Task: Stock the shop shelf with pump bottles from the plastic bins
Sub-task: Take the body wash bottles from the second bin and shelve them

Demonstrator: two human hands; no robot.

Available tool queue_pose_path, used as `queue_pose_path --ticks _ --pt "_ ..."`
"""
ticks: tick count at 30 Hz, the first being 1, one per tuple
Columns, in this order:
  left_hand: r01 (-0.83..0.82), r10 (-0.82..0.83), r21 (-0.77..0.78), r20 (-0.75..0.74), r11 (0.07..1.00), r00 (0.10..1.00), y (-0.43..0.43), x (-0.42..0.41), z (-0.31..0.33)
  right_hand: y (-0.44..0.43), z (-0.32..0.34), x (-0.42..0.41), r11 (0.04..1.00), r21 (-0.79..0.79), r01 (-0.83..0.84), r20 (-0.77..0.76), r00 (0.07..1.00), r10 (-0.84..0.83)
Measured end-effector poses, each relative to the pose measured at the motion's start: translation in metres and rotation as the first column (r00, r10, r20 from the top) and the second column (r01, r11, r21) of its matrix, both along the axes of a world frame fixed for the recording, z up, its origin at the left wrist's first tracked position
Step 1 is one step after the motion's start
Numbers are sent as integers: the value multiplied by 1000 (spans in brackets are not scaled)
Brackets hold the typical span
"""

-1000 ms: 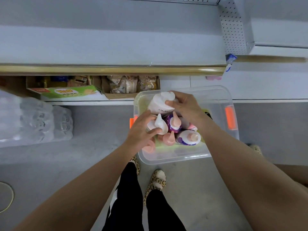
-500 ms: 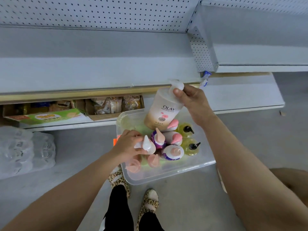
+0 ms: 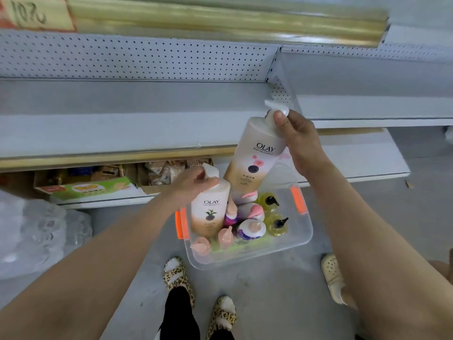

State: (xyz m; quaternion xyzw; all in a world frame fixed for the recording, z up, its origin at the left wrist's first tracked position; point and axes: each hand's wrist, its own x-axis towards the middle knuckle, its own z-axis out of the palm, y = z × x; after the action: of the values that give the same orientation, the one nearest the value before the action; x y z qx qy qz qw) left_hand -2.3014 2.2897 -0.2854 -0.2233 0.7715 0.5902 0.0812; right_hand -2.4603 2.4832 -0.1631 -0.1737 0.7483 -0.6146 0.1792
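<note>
Head view shows us two big white bottles in our hands; our right hand [image 3: 300, 141] pinches the neck of the flower bottle [image 3: 257, 155] just under its pump, and that bottle hangs tilted in the air above the clear bin [image 3: 257, 253]; our left hand [image 3: 193, 185] is curled round the pump top of the leaf bottle [image 3: 208, 217], whose bottom is low among the small bottles [image 3: 251, 228] in the bin; the bin sits on the floor [image 3: 269, 303] in front of the grey shelf [image 3: 110, 123].

We think the step is to carry both bottles up to the shelf; to do it well we should lift the leaf bottle straight up so it does not knock the small ones over; we should hold the necks tight, because the bottles look heavy and could swing or slip; then we set each one down flat, standing up, label facing out, side by side.
</note>
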Motion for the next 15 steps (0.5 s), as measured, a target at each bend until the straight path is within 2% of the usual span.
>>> queue_pose_path --ticks 2,7,15 --pt "-36 36 4 -38 999 999 -1 3 29 -3 22 6 1000 -4 -6 -44 999 6" --pt "-164 179 160 -79 973 981 -7 25 106 -13 87 20 999 -15 -35 -120 992 33" --pt "-331 384 224 -259 916 886 -48 78 206 -69 179 41 976 -188 -108 -270 961 54"
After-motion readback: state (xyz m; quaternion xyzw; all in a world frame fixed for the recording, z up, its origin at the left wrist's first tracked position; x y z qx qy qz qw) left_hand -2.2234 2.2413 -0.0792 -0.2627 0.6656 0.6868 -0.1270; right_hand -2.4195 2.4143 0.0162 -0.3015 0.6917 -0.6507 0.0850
